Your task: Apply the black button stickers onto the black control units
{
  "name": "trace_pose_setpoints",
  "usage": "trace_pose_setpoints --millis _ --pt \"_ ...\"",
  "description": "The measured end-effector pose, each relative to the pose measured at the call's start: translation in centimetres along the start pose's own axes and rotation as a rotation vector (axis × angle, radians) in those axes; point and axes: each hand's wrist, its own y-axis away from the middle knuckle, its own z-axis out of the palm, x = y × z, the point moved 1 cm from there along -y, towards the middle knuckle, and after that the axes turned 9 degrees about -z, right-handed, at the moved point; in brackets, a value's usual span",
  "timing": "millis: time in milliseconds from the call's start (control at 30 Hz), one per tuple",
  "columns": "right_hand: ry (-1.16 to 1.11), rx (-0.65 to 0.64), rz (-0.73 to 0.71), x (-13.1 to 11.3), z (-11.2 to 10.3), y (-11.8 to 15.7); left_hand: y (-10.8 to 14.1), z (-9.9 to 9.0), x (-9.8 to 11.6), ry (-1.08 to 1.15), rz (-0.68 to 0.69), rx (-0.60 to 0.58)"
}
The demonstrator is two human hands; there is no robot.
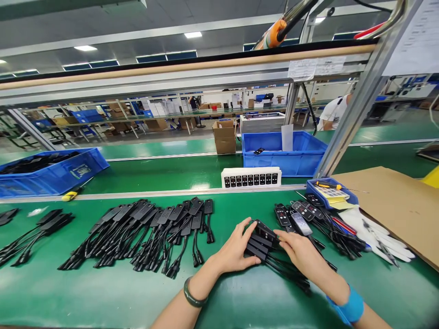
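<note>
Several black controllers (258,246) with short cables lie in a stack in front of me, their cable ends pointing right. My left hand (236,249) is closed round the left side of the stack, thumb at the near edge and fingers at the far one. A controller with buttons on its face (265,232) lies at the far side of this stack. My right hand (302,253) grips its right end with fingers and thumb; the thumb is partly hidden. To the left is a long row of similar black controllers (164,219). More controllers (283,214) with button faces are just beyond my right hand.
A white holder (251,177) with a row of black labels stands at the back. Blue bins (284,157) sit behind it and at far left (51,173). A small blue tray (332,194), white gloves (380,233), tweezers (380,242) and cardboard (394,205) are at right.
</note>
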Motion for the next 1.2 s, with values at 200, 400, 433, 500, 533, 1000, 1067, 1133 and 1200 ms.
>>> trace_pose_setpoints --millis 200,400,433,500,533,1000,1067,1133,1200 --pt "0.213 -0.099 -0.062 -0.5 1.0 -0.5 -0.2 0.0 0.1 -0.056 0.066 -0.165" --pt "0.394 -0.07 -0.02 -0.5 1.3 -1.8 -0.2 0.0 0.0 -0.044 0.054 -0.16" --pt "0.4 -0.074 -0.029 -0.5 1.3 -1.8 -0.2 0.1 -0.1 -0.046 0.06 -0.158" --pt "0.411 -0.074 -0.042 -0.7 1.2 -1.6 -0.1 0.3 -0.3 -0.048 0.076 -0.145" --pt "0.415 -0.074 -0.049 -0.8 1.1 -1.4 -0.1 0.4 -0.5 -0.048 0.083 -0.139" --pt "0.58 0.047 0.005 1.3 0.3 -3.1 -0.1 -0.3 0.3 -0.038 0.049 -0.173" --pt "0.533 0.016 -0.066 0.9 0.9 -3.0 -0.1 0.0 0.0 -0.041 0.058 -0.166" --pt "0.473 -0.018 -0.143 0.2 1.3 -2.6 -0.1 0.3 -0.4 -0.04 0.07 -0.152" --pt "0.34 -0.035 -0.219 -0.3 1.5 -2.0 -0.1 0.4 -0.6 -0.039 0.082 -0.151"
